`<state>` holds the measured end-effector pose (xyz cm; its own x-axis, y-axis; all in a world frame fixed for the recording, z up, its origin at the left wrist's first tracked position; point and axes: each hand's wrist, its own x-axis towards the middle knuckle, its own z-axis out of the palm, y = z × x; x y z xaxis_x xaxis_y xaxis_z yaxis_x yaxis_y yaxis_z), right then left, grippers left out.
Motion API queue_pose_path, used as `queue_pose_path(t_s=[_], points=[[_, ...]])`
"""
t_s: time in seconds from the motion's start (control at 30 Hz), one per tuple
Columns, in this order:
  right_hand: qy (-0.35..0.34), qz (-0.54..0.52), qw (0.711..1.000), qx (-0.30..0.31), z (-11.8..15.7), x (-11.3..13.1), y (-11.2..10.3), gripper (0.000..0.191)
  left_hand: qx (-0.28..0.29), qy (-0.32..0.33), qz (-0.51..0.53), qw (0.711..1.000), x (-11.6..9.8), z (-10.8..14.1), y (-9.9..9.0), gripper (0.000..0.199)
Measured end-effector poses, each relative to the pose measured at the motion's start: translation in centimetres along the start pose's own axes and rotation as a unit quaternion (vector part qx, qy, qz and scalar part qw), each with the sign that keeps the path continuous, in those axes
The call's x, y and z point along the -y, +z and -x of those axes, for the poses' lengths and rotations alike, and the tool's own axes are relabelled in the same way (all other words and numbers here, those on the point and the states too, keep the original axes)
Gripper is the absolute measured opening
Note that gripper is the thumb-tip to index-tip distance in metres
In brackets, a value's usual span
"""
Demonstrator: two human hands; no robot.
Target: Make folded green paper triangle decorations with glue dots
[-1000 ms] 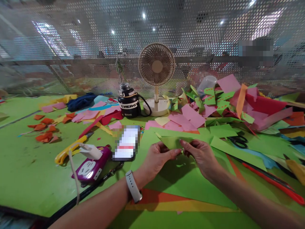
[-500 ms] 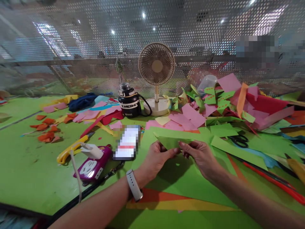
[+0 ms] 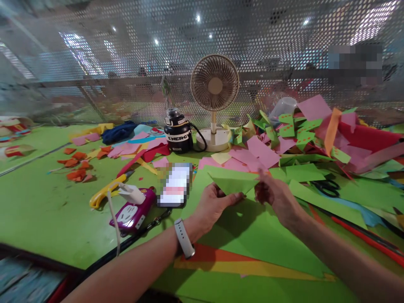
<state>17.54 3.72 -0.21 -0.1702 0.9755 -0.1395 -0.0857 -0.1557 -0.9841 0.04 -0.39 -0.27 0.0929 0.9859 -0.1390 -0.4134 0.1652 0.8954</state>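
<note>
A folded piece of green paper (image 3: 232, 182) is held up over the table, its upper edge broad and its lower part narrowing to a point. My left hand (image 3: 216, 206) pinches its lower left side, thumb in front and fingers behind. At the paper's right corner is my right hand (image 3: 276, 193), thumb and fingers drawn together on the tip and slightly blurred. A larger green sheet (image 3: 252, 240) lies flat beneath both hands, with orange and yellow sheets (image 3: 221, 263) showing under its near edge.
Left of my hands lie a phone (image 3: 175, 185), a purple power strip (image 3: 134, 210) and a yellow-handled cutter (image 3: 107, 191). A black bottle (image 3: 178, 132) and a fan (image 3: 214, 86) stand behind. Paper scraps (image 3: 303, 139), black scissors (image 3: 326, 187) and a red-edged tool (image 3: 366, 235) are at right.
My right hand has shifted from the paper's middle out to its right corner. More of the folded paper's front now shows. The whole view has swung slightly left.
</note>
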Motion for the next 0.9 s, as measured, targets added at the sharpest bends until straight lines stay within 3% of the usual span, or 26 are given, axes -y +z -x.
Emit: queue_pose_path(t_s=[0.1,0.33,0.5,0.8,0.9], points=[[0.014,0.06,0.996,0.058,0.2,-0.9,0.6,0.047,0.007,0.005,-0.006,1.0,0.1,-0.1,0.1,0.035],[-0.049,0.092,0.994,0.039,0.2,-1.6,1.0,0.051,-0.001,-0.022,-0.019,1.0,0.2,-0.1,-0.1,0.037],[-0.04,0.071,0.996,0.048,0.4,-1.5,1.0,0.048,0.002,-0.041,-0.021,0.999,-0.3,0.0,0.0,0.037],[-0.03,0.014,0.999,0.02,0.2,-0.4,1.2,0.051,-0.006,-0.018,-0.037,0.999,-0.5,-0.3,-0.8,0.038],[-0.015,0.016,0.998,0.053,0.6,-0.2,1.4,0.047,0.008,-0.012,-0.039,0.999,-0.5,-0.2,-0.7,0.035]])
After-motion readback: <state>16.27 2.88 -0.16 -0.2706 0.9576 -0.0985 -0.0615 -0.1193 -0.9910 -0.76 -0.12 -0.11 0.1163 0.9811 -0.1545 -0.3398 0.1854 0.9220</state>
